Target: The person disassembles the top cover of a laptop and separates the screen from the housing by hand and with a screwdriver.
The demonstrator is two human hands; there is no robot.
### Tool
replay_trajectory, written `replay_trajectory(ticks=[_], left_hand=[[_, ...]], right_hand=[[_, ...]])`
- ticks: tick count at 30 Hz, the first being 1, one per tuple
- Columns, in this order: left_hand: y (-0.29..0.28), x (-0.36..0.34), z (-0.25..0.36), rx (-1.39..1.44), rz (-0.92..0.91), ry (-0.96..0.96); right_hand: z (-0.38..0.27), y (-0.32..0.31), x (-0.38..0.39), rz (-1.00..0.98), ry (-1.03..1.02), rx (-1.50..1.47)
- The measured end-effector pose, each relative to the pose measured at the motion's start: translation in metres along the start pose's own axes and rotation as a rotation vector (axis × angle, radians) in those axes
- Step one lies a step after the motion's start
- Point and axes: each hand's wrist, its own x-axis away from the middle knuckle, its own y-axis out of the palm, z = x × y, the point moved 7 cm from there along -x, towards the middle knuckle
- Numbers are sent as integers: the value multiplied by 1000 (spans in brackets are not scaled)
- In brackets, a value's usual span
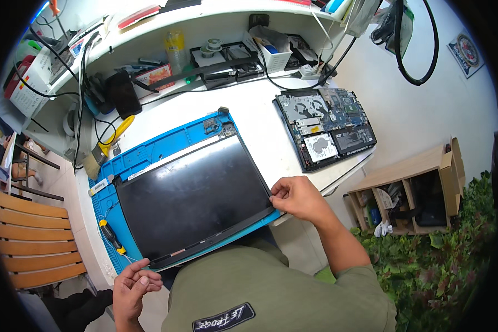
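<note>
A dark laptop screen in its thin black frame lies face up on a blue repair mat. At its right edge, near the lower corner, my right hand pinches the rim between thumb and fingers. My left hand is just off the lower left corner, palm turned up, fingers loosely bent and apart, with nothing seen in it. Beside the screen's left edge rests a yellow-and-black screwdriver. A brush with a yellow handle lies at the mat's upper left.
An opened laptop base with bare boards sits on the white table at right. Behind are a black phone, a yellow bottle, parts trays and loose cables. A wooden shelf stands right; a slatted chair stands left.
</note>
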Motion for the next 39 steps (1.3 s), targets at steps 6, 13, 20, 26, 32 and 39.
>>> replay_trajectory(ticks=[6, 13, 20, 26, 32, 39], left_hand=[[-6, -3, -19, 336, 103, 130], [-2, 2, -21, 633, 258, 167], [-3, 0, -27, 801, 282, 218], [-1, 1, -33, 876, 320, 228], [-5, 1, -44, 929, 304, 249], [1, -2, -43, 879, 389, 312]], right_hand=[[-9, -1, -7, -38, 15, 28], [-10, -6, -14, -117, -35, 13], [-11, -3, -17, -124, -39, 46], [-16, -2, -9, -65, -30, 119], [-28, -2, -10, -64, -53, 253], [-49, 0, -22, 16, -183, 347]])
